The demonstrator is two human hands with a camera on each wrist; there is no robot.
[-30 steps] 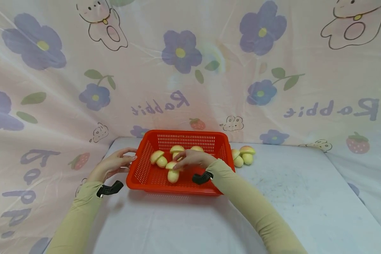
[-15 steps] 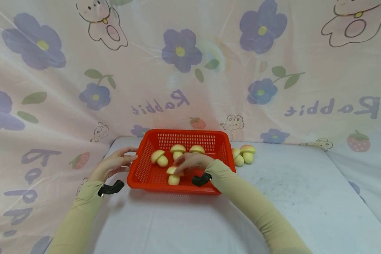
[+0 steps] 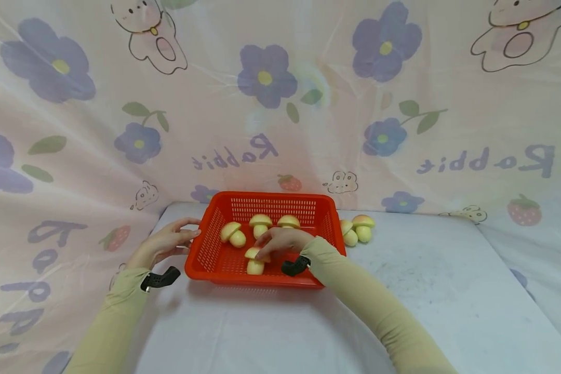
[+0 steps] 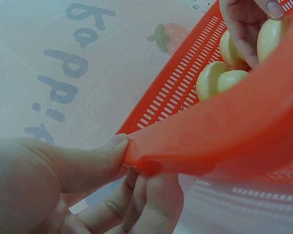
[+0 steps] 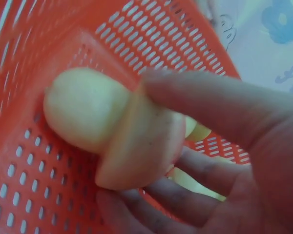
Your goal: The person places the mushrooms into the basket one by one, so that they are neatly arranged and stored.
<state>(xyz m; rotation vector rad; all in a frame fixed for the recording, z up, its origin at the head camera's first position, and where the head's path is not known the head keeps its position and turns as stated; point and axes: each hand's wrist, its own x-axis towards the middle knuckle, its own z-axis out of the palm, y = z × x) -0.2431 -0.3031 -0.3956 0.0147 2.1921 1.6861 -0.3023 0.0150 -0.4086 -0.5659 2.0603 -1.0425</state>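
Observation:
My left hand (image 3: 167,242) pinches the left rim of a red plastic basket (image 3: 257,282). In the left wrist view, the thumb (image 4: 95,168) lies over the rim and the fingers fold beneath it. Inside the basket, my right hand (image 3: 286,241) holds a toy mushroom (image 3: 255,268) by its cap, near the front wall. The right wrist view shows this mushroom's pale rounded stem (image 5: 83,107) pointing away from the palm, close above or touching the slotted floor; I cannot tell which. Behind it in the basket lie a left mushroom (image 3: 234,235), a middle mushroom (image 3: 260,225) and a right mushroom (image 3: 288,222).
Just outside the basket's right wall, two more mushrooms (image 3: 363,228) are on the white table (image 3: 430,280). A patterned cloth (image 3: 308,130) hangs behind and along the left side. Black camera mounts (image 3: 161,278) sit on both wrists.
The right hand has lowered the mushroom slightly toward the front of the basket, and its stem now points more toward the front. The left hand keeps its hold on the rim.

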